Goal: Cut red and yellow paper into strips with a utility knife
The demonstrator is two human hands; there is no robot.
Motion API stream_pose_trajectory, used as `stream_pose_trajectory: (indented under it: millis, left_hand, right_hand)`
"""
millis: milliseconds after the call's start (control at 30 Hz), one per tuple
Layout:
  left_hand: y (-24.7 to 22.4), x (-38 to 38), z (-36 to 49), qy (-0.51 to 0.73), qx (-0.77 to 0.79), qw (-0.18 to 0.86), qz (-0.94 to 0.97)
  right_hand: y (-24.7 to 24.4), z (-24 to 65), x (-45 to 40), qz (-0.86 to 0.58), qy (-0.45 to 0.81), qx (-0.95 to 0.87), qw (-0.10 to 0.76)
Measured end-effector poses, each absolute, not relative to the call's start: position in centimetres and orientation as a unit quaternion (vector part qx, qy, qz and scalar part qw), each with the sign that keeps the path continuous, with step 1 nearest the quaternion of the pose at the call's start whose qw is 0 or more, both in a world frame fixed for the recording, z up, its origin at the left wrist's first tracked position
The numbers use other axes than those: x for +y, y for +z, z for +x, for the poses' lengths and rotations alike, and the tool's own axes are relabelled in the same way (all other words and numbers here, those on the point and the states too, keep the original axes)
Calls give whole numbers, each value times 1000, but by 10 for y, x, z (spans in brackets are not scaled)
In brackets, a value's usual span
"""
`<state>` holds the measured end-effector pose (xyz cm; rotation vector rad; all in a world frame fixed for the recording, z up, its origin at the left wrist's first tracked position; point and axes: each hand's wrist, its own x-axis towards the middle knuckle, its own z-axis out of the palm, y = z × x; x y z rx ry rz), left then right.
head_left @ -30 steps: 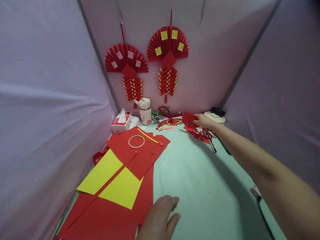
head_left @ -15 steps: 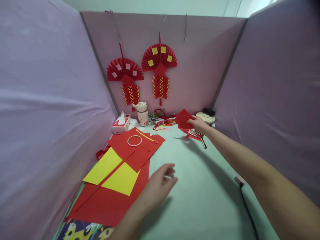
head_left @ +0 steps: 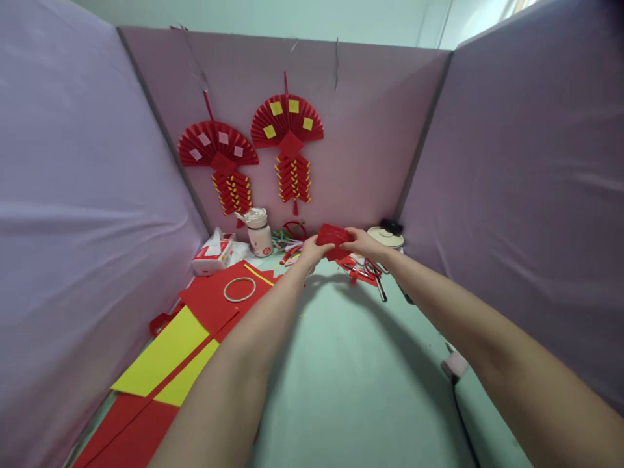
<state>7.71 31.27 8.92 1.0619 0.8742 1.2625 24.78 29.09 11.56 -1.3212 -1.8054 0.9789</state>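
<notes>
Both hands hold a small stack of red paper squares [head_left: 333,238] above the far part of the pale green table [head_left: 331,364]. My left hand [head_left: 314,252] grips its left edge, fingers closed on it. On the right edge, my right hand [head_left: 359,243] pinches the same paper. Below and right of the paper lie scissors with red handles [head_left: 373,268] and red scraps. Two red paper fans, one with pink squares [head_left: 218,144] and one with yellow squares [head_left: 287,122], hang on the back wall.
At the left lie large red sheets [head_left: 131,422], yellow sheets [head_left: 163,354] and a white ring [head_left: 239,290]. Behind them stand a tissue box [head_left: 214,252] and a white bottle [head_left: 259,233]. A cream lid [head_left: 386,236] is at the back right, a corded white block [head_left: 454,364] at the right.
My left hand has moved forward from the near table and taken hold of the red paper. My right hand has brought the paper left. The view has shifted slightly.
</notes>
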Motion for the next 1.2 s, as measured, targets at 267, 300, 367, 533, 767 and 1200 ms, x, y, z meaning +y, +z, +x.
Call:
stream_pose_trajectory:
  millis: [267,300,367,533,767,1200]
  left_hand:
    - [83,340,55,657,364,589,298]
    - [83,339,47,664,368,588,279]
    - [80,331,30,671,377,589,247]
    - [70,290,13,654,386,621,196]
    - [69,227,7,625,401,652,153]
    - [48,155,2,612,394,677,105]
  right_hand:
    - [91,272,335,-585,231,-754,187]
    - [87,274,337,-594,211,-761,155]
    - [79,276,340,-608,180,-769,85]
    - [53,268,341,-634,134,-761,-38]
    - [39,255,348,-667,107,-736,-33]
    - [91,298,336,-747,14,-634,200]
